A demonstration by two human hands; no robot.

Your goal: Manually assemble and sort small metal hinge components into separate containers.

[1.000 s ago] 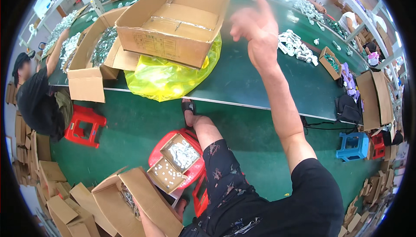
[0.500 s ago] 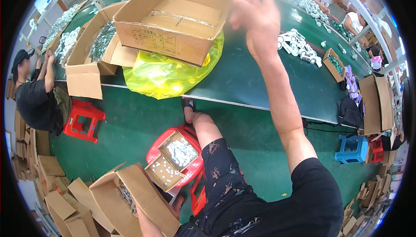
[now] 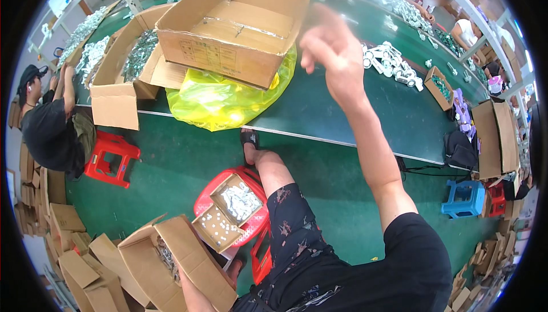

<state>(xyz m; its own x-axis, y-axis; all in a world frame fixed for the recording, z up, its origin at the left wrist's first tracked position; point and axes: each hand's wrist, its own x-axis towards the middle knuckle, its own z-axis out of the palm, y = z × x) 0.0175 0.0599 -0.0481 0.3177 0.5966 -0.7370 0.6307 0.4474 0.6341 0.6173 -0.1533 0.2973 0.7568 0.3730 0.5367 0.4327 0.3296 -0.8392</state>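
Observation:
My right hand (image 3: 337, 55) is raised over the green table, just right of a large open cardboard box (image 3: 222, 55). Its fingers look stretched out and apart, though motion smears their tips; nothing shows in them. That box appears to hold nothing and rests tilted on a yellow-green plastic bag (image 3: 211, 109). My left forearm (image 3: 193, 295) reaches down into another cardboard box (image 3: 191, 255) at the lower left, where small metal parts (image 3: 166, 258) lie. The box flap hides my left hand.
A red stool (image 3: 204, 202) bears two small boxes of white parts (image 3: 240, 201). White plastic parts (image 3: 391, 64) lie heaped on the table (image 3: 319, 112). A person (image 3: 51, 118) sits at the left. A blue stool (image 3: 463, 199) stands at the right, and cartons (image 3: 85, 278) crowd the lower left.
My right hand has turned and dropped a little, its raised finger now tipped toward the box. The left arm stays in the lower box. The view has shifted slightly.

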